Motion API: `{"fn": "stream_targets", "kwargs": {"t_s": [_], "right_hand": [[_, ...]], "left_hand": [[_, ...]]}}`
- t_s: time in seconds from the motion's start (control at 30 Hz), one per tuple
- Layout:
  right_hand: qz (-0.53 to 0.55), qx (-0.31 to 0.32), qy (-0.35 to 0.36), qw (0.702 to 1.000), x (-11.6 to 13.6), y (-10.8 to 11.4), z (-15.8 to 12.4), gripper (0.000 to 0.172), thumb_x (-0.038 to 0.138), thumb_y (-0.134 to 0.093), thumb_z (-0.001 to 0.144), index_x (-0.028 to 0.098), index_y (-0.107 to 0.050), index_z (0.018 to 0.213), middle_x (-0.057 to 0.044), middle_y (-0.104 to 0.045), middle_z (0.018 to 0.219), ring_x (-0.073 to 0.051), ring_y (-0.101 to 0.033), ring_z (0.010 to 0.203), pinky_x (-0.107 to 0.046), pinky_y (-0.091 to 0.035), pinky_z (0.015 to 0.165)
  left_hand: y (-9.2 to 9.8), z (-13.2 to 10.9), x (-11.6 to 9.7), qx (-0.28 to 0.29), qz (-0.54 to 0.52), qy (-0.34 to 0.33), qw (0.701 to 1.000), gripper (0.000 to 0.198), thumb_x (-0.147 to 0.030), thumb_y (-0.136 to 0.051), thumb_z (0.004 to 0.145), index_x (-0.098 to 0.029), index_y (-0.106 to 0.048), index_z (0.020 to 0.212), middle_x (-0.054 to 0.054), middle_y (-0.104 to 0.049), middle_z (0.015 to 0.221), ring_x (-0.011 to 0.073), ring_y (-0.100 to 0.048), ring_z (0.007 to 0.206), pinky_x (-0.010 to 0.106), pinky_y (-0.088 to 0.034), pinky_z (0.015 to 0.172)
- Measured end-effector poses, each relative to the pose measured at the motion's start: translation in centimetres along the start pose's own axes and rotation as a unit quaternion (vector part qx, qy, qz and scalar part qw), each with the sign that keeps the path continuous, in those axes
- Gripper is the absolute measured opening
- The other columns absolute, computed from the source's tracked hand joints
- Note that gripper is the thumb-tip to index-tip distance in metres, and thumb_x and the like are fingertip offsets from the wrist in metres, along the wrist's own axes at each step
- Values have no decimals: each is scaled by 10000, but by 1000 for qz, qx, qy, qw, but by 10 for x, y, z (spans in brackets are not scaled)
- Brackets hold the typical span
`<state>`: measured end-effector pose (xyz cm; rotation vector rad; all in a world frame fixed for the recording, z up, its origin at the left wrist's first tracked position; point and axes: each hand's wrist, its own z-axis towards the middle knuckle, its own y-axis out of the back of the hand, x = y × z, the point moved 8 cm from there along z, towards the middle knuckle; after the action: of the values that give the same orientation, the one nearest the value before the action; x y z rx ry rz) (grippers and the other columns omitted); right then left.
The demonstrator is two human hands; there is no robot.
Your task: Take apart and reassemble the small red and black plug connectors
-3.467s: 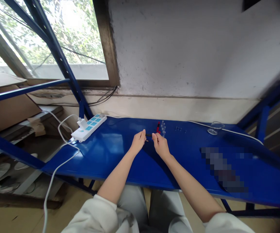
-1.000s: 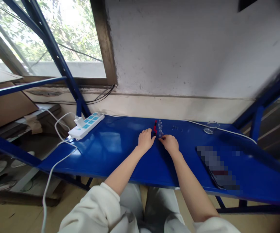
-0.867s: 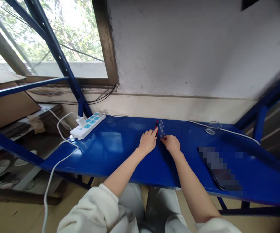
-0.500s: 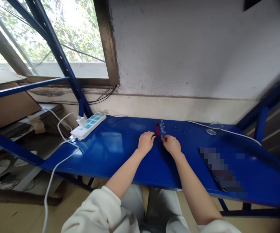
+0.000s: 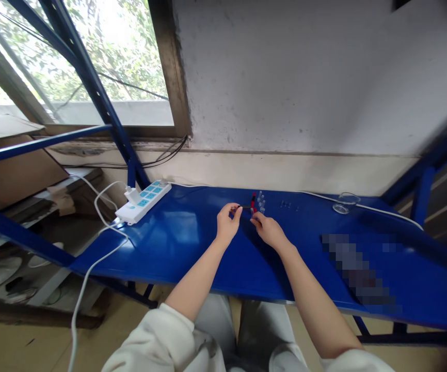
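Note:
My left hand point(image 5: 228, 222) is raised a little over the blue table point(image 5: 177, 258), its thumb and fingers pinching a small dark stick-like piece point(image 5: 245, 207) that points right. Close beside it, my right hand point(image 5: 269, 230) pinches a small clear piece point(image 5: 253, 211), mostly hidden by the fingertips. Just beyond the hands lies a short row of red and black small pieces point(image 5: 253, 198). Several small clear cylinders point(image 5: 261, 200) stand to the right of that row. What exact kind these small parts are is too small to tell.
A white power strip point(image 5: 144, 202) with a plug and cable lies at the table's left. Several tiny clear bits point(image 5: 285, 204) lie right of the cylinders. Farther right are a clear glass dish point(image 5: 345, 203) and a blurred-out dark flat object point(image 5: 357, 271). A wall backs the table.
My left hand has lifted and turned, bringing the dark piece up toward the right. My right hand has moved slightly left and up with the clear piece, nearer to my left hand.

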<state>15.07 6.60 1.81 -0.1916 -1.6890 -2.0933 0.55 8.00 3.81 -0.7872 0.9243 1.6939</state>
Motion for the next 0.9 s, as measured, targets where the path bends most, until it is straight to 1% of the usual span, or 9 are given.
{"fn": "stream_targets", "kwargs": {"t_s": [0.27, 0.33, 0.43, 0.57, 0.63, 0.7, 0.77, 0.83, 0.9], "right_hand": [[12, 8, 2, 1000, 3, 4, -1, 159, 295, -393, 860, 198, -518, 878, -37, -614, 692, -146, -556, 604, -211, -277, 516], [11, 12, 2, 1000, 4, 4, -1, 155, 305, -408, 855, 196, -518, 844, -35, -611, 680, -145, -552, 597, -212, -273, 511], [-1, 14, -1, 1000, 4, 5, -2, 163, 322, -419, 851, 194, -514, 816, -28, -600, 644, -140, -536, 558, -216, -262, 494], [-15, 14, -3, 1000, 3, 3, -2, 161, 326, -431, 845, 193, -512, 806, -32, -610, 659, -144, -549, 575, -221, -257, 487], [-21, 10, -7, 1000, 2, 3, -1, 155, 322, -434, 843, 192, -515, 819, -38, -622, 686, -149, -565, 603, -222, -260, 492], [-25, 1, -14, 1000, 1, 4, -1, 150, 314, -430, 843, 193, -519, 848, -40, -633, 715, -151, -575, 617, -223, -261, 493], [-28, -8, -22, 999, -1, 6, 0, 150, 313, -431, 840, 199, -524, 868, -37, -640, 731, -152, -580, 617, -224, -259, 490], [-32, -17, -27, 999, -1, 8, 0, 160, 329, -437, 836, 206, -536, 863, -32, -643, 731, -155, -583, 617, -225, -259, 488], [-32, -26, -27, 999, -1, 10, 0, 179, 355, -441, 832, 212, -548, 847, -29, -643, 721, -160, -586, 624, -225, -266, 491]], "left_hand": [[-3, 0, 3, 13, 18, -14, 1000, 239, -341, -480, 809, -175, -590, 940, 51, -617, 867, 129, -580, 753, 275, -517, 686], [-3, -1, -1, 12, 31, -32, 999, 251, -337, -463, 822, -179, -591, 969, 58, -616, 902, 137, -580, 781, 291, -512, 722], [-3, -3, -12, 18, 66, -73, 995, 276, -323, -424, 846, -191, -588, 1025, 66, -614, 939, 149, -570, 824, 316, -488, 786], [-9, -9, -27, 59, 109, -114, 986, 339, -321, -386, 865, -222, -526, 1157, 53, -613, 888, 149, -550, 816, 319, -472, 797], [-14, -12, -30, 87, 119, -121, 982, 355, -328, -373, 870, -241, -501, 1190, 50, -603, 921, 150, -542, 843, 308, -472, 785], [-19, -15, -30, 116, 123, -124, 978, 353, -334, -368, 871, -251, -503, 1186, 52, -585, 982, 147, -538, 863, 295, -474, 772], [-24, -17, -29, 139, 119, -122, 976, 350, -339, -369, 870, -250, -510, 1177, 51, -579, 987, 136, -541, 830, 283, -476, 754], [-26, -16, -27, 146, 108, -114, 977, 348, -344, -374, 868, -242, -515, 1169, 46, -584, 941, 125, -540, 775, 273, -477, 733], [-25, -14, -24, 141, 90, -106, 980, 337, -343, -384, 864, -232, -533, 1146, 41, -586, 904, 116, -537, 742, 261, -476, 710]]}}
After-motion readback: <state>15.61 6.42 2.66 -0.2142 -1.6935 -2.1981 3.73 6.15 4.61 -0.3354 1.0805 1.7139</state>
